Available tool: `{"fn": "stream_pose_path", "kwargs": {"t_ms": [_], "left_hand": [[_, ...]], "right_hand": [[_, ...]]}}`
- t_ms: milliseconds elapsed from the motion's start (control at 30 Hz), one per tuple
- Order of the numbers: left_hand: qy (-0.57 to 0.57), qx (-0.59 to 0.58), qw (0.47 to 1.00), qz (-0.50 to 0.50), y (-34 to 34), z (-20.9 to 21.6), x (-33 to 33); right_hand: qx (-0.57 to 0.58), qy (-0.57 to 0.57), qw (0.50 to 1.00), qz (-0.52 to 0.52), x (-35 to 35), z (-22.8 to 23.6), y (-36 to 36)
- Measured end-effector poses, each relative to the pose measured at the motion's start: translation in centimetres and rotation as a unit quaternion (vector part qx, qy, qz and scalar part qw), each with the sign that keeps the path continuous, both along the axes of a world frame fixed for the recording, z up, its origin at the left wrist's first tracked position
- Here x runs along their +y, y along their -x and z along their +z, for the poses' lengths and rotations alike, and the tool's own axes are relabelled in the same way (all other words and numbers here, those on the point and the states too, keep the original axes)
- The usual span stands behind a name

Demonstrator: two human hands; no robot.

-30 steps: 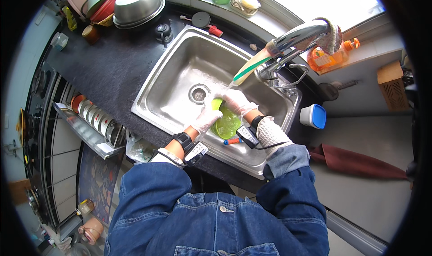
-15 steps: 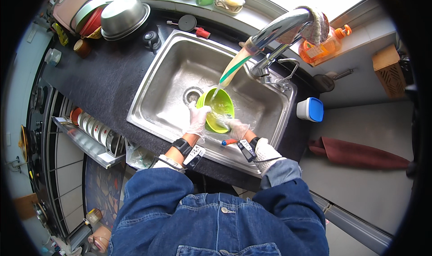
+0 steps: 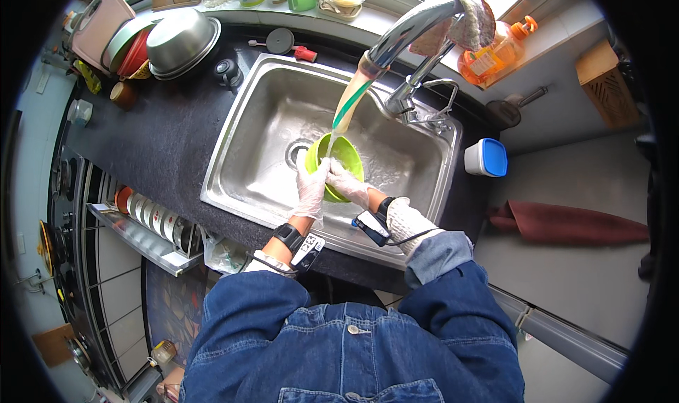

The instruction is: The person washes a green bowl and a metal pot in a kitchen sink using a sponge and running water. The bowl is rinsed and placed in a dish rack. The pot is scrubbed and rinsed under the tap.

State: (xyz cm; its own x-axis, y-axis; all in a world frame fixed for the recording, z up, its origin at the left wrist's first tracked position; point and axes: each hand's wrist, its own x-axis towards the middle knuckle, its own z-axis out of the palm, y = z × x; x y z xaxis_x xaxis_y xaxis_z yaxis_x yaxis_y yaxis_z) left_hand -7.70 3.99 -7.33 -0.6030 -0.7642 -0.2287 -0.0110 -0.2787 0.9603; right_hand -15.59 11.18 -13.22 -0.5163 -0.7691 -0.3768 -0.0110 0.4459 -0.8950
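Bright daylight falls from the top edge, glaring off the shiny stainless steel sink (image 3: 269, 130); fisheye bending and black vignette ring the sharp centre.

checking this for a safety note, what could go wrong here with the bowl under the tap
1. Water from the tap hits the green bowl at an angle, so it may splash over the sink rim onto the counter.
2. Both gloved hands, left and right, hold a wet bowl; the grip could slip.

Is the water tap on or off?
On. A stream of water runs from the tap into the green bowl, which the left hand and right hand hold over the sink.
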Motion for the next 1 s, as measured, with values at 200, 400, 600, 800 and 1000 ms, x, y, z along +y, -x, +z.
{"fn": "stream_pose_path", "kwargs": {"t_ms": [200, 400, 600, 800, 1000], "left_hand": [[-0.098, 0.027, 0.994, -0.028, -1.2, 0.5, -0.1], [-0.059, 0.021, 0.997, -0.042, -2.2, 1.5, -1.8], [-0.055, 0.008, 0.996, -0.066, -2.1, 1.4, -2.0], [-0.125, 0.009, 0.992, -0.032, -2.5, 0.0, -1.1], [-0.096, 0.031, 0.995, -0.017, -2.3, 0.4, -0.3]], "right_hand": [[-0.113, 0.042, 0.981, 0.150, 1.3, 4.1, -0.7], [0.221, -0.226, 0.877, 0.362, 4.0, 5.5, 2.4], [0.427, -0.154, 0.848, 0.272, 3.0, 2.9, 2.0], [-0.003, 0.076, 0.962, 0.262, 0.1, 5.4, -0.5], [0.198, -0.089, 0.973, 0.079, 0.5, 5.3, 0.9]]}}
